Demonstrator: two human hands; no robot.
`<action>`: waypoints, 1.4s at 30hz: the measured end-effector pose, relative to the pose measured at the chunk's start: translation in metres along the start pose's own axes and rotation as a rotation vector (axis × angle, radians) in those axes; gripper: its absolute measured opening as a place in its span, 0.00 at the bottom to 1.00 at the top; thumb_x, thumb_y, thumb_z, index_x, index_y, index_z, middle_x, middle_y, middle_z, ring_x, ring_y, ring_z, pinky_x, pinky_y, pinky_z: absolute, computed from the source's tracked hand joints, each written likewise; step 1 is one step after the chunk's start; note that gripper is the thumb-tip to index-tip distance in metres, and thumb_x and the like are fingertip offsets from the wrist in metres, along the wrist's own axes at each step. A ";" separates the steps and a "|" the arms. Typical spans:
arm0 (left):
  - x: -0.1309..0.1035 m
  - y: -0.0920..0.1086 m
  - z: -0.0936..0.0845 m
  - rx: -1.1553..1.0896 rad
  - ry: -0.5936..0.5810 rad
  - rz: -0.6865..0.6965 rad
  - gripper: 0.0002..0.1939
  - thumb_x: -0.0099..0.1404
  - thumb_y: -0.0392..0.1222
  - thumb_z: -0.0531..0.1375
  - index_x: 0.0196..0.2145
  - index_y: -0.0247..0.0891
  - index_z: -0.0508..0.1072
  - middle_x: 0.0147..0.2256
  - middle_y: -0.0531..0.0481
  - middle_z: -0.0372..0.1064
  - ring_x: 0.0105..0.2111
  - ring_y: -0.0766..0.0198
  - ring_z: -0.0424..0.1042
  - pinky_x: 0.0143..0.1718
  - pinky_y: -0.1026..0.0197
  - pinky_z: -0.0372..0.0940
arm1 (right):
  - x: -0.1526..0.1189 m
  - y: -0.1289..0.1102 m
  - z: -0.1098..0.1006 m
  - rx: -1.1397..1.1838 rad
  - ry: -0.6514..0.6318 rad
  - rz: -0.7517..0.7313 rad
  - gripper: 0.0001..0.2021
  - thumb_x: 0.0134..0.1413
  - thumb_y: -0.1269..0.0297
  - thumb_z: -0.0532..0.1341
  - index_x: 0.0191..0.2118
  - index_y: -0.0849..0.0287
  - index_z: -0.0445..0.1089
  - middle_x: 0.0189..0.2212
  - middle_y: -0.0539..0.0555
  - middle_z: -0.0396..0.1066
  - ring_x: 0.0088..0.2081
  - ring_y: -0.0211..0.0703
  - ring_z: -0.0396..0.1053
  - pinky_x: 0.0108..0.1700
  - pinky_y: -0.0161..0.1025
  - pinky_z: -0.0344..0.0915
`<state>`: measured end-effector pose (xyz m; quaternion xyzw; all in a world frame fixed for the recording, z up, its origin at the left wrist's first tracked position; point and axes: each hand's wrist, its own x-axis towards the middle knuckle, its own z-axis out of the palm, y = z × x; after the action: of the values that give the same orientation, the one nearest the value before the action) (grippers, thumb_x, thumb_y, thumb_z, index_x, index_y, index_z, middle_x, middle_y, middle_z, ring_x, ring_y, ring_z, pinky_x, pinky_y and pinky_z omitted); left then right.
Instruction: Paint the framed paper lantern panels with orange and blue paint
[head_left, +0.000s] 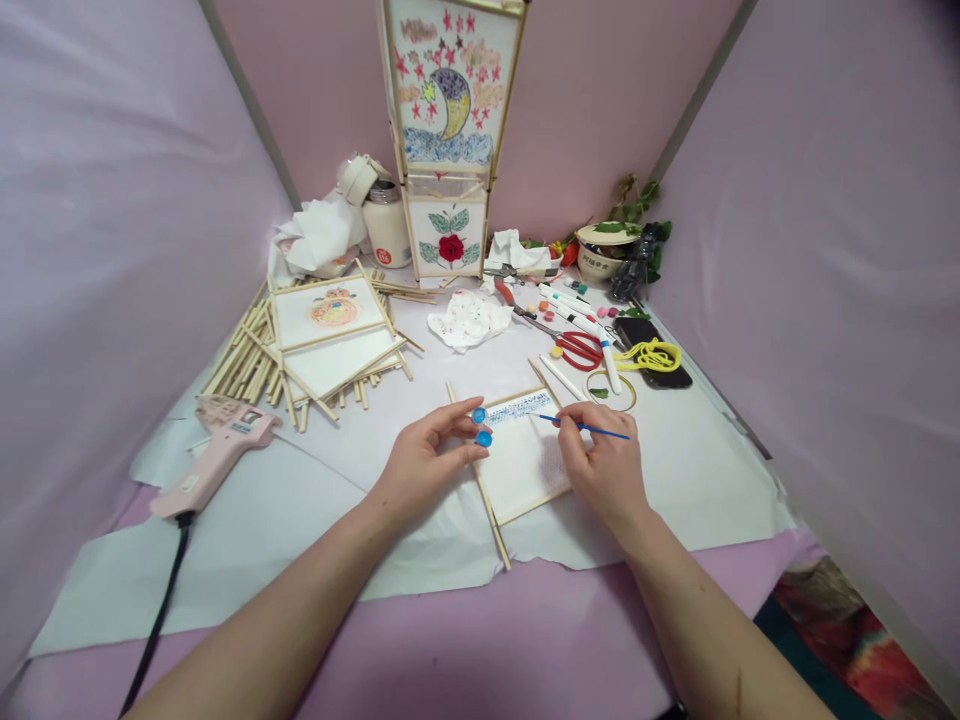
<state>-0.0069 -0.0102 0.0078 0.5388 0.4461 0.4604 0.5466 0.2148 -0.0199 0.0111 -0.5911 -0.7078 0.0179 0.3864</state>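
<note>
- Panel [519, 462]: wood-framed, white, lying flat nr the table's [712, 490] front edge, abt midway betw. L and R corners. Blue dabbed band [517, 407] along its far side; rest mostly white.
- Risk 1: small blue pots [484, 438] sit right at panel's L side. If L fingers slacken or tilt, any paint inside cd drip on the white part.
- Risk 2: R hand is low over panel's R side; if band is wet (can't tell from here), a slide toward the far side wd smear it.
- Risk 3: glue gun [214, 460] nr table's L edge, cord [166, 600] over front edge nr L corner. A forearm catching cord cd pull gun off. Hot or not: can't tell.
- L hand [426, 448]: part-curled, thumb & fingers pinching the pots betw. tips, palm not filled.
- R hand [606, 462]: closed in a pen-type grip on thin blue brush [600, 432], tip at band's near side; contact w/ surface too fine to judge.
</note>
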 end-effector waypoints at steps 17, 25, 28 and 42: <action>0.001 0.001 0.001 0.010 0.005 0.006 0.26 0.52 0.35 0.69 0.50 0.41 0.76 0.35 0.50 0.75 0.41 0.57 0.74 0.51 0.51 0.66 | 0.003 0.000 -0.002 0.074 -0.033 0.032 0.07 0.58 0.68 0.54 0.31 0.55 0.68 0.30 0.49 0.75 0.35 0.43 0.71 0.47 0.44 0.56; 0.000 -0.002 0.000 0.006 -0.001 0.002 0.26 0.53 0.35 0.69 0.51 0.41 0.75 0.36 0.49 0.74 0.42 0.55 0.74 0.51 0.50 0.66 | 0.003 0.005 0.000 -0.013 0.031 0.046 0.07 0.58 0.68 0.54 0.32 0.56 0.67 0.30 0.50 0.75 0.34 0.43 0.70 0.45 0.44 0.56; 0.000 -0.002 0.000 0.012 0.000 0.006 0.26 0.53 0.35 0.69 0.51 0.41 0.75 0.36 0.49 0.75 0.42 0.56 0.75 0.51 0.50 0.66 | 0.002 0.001 0.001 0.053 -0.019 0.017 0.07 0.58 0.68 0.54 0.32 0.55 0.67 0.31 0.49 0.75 0.35 0.43 0.71 0.46 0.44 0.56; 0.000 -0.001 0.000 0.010 -0.001 0.001 0.26 0.53 0.34 0.69 0.51 0.41 0.75 0.36 0.49 0.75 0.42 0.56 0.74 0.51 0.51 0.66 | -0.001 -0.009 0.003 0.108 -0.068 -0.036 0.07 0.59 0.69 0.54 0.33 0.55 0.68 0.32 0.49 0.75 0.36 0.43 0.71 0.46 0.44 0.56</action>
<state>-0.0069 -0.0101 0.0064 0.5419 0.4478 0.4582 0.5440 0.2061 -0.0225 0.0129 -0.5556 -0.7291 0.0689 0.3937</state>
